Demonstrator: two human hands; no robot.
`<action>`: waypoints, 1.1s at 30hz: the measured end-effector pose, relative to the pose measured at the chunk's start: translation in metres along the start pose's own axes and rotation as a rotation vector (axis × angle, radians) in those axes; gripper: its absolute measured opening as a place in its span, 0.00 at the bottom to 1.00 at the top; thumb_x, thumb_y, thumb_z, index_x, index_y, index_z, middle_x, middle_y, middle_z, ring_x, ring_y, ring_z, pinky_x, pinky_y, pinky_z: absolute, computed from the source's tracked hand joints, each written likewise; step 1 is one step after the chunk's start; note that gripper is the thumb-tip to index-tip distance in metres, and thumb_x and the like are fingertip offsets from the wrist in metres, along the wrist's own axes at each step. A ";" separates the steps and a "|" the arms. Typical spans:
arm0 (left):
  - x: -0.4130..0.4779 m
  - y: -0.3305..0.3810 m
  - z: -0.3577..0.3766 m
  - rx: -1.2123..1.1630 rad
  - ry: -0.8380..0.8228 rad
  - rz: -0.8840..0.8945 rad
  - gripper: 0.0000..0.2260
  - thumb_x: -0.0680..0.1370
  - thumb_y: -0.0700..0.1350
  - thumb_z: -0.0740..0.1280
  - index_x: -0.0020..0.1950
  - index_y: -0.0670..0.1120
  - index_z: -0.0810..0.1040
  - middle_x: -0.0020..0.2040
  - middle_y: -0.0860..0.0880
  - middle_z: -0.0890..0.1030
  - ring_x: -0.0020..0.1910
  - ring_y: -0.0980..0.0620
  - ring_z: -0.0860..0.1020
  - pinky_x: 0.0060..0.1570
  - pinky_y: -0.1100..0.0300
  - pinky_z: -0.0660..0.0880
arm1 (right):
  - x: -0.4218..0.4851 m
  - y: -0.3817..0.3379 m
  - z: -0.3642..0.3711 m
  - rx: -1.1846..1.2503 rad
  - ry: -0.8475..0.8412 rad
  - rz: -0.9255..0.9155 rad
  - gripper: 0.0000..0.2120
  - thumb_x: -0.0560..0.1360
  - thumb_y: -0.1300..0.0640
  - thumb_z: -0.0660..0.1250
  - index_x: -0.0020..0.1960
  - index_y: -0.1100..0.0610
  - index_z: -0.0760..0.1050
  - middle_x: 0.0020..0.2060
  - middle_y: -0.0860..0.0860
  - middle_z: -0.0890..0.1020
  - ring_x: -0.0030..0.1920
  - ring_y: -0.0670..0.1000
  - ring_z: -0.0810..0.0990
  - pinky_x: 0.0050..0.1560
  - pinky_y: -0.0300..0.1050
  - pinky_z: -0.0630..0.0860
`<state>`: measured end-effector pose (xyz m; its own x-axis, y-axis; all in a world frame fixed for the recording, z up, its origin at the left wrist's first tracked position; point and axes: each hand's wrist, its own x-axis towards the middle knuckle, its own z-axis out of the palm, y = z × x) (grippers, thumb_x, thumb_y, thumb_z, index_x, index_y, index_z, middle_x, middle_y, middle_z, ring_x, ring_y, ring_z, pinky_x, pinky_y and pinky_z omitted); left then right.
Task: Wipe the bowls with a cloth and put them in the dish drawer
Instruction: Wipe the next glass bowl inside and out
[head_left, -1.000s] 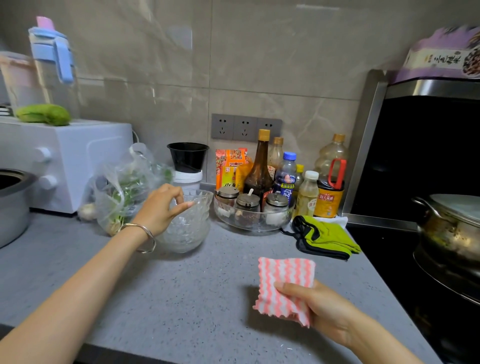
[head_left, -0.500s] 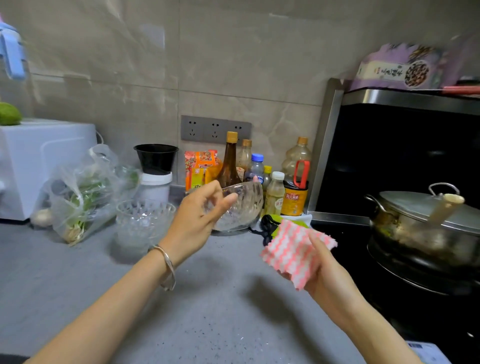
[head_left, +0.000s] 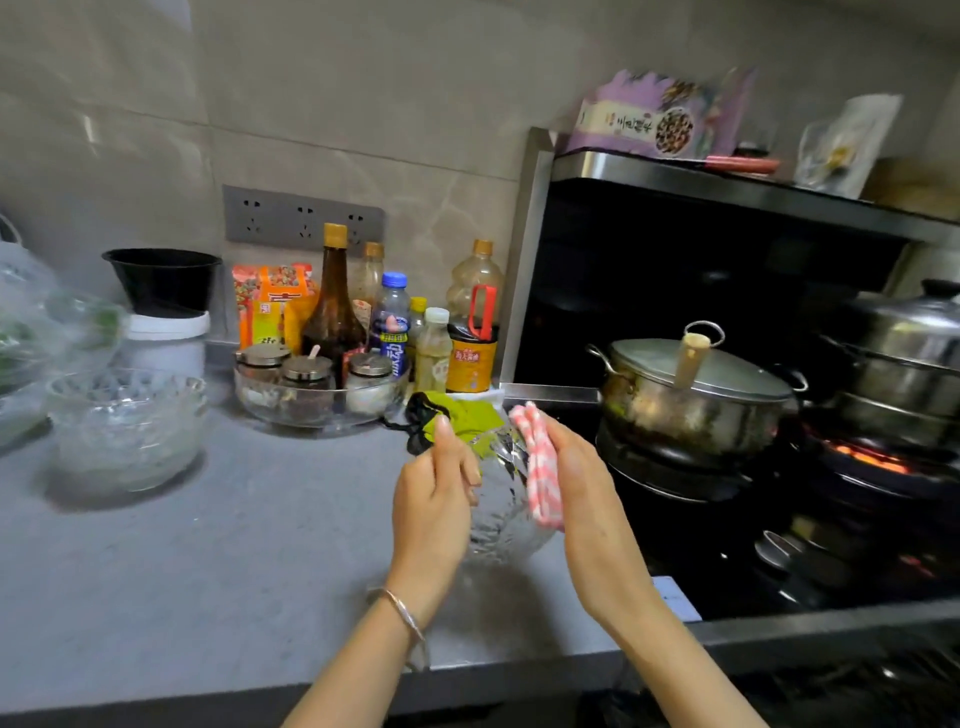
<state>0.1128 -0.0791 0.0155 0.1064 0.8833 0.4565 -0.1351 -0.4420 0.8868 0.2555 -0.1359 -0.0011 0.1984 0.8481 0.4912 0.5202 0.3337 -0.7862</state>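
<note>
- Head view: my left hand (head_left: 434, 499) grips the glass bowl (head_left: 501, 519) at its rim with curled fingers. The bowl is tipped on edge between my hands.
- My right hand (head_left: 576, 478) pinches the folded cloth (head_left: 540, 467) against the bowl's right side, so it is nearer for wiping.
- The stacked bowls (head_left: 124, 426) sit well left of my left fingers.

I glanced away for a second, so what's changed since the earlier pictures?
The left hand lifted one bowl off the stack, carried it right and holds it. The right hand raised the cloth and holds it against that bowl. The stack, green cloth and pots stayed put.
</note>
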 end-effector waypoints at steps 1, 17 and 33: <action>-0.006 0.001 0.004 -0.003 -0.003 -0.004 0.26 0.79 0.60 0.48 0.27 0.47 0.67 0.20 0.53 0.67 0.23 0.58 0.65 0.28 0.63 0.61 | -0.001 -0.023 0.003 -0.182 0.084 -0.032 0.22 0.80 0.36 0.50 0.67 0.41 0.71 0.61 0.40 0.77 0.63 0.42 0.73 0.68 0.50 0.67; -0.055 0.015 0.017 0.026 0.127 -0.005 0.27 0.77 0.62 0.48 0.28 0.48 0.72 0.23 0.52 0.74 0.25 0.55 0.73 0.31 0.52 0.71 | -0.034 -0.043 0.020 -0.399 0.234 -0.368 0.19 0.82 0.46 0.49 0.66 0.45 0.73 0.66 0.43 0.74 0.70 0.45 0.68 0.69 0.55 0.66; -0.065 0.031 -0.010 -0.050 0.096 -0.048 0.25 0.78 0.58 0.51 0.27 0.44 0.65 0.21 0.52 0.64 0.22 0.58 0.64 0.25 0.69 0.63 | -0.026 -0.058 0.015 0.209 0.140 0.110 0.18 0.82 0.53 0.56 0.41 0.50 0.80 0.37 0.41 0.82 0.41 0.37 0.80 0.44 0.32 0.73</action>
<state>0.0920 -0.1482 0.0127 0.0195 0.9154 0.4021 -0.1810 -0.3923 0.9018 0.2079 -0.1711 0.0265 0.3648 0.8237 0.4341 0.3095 0.3325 -0.8909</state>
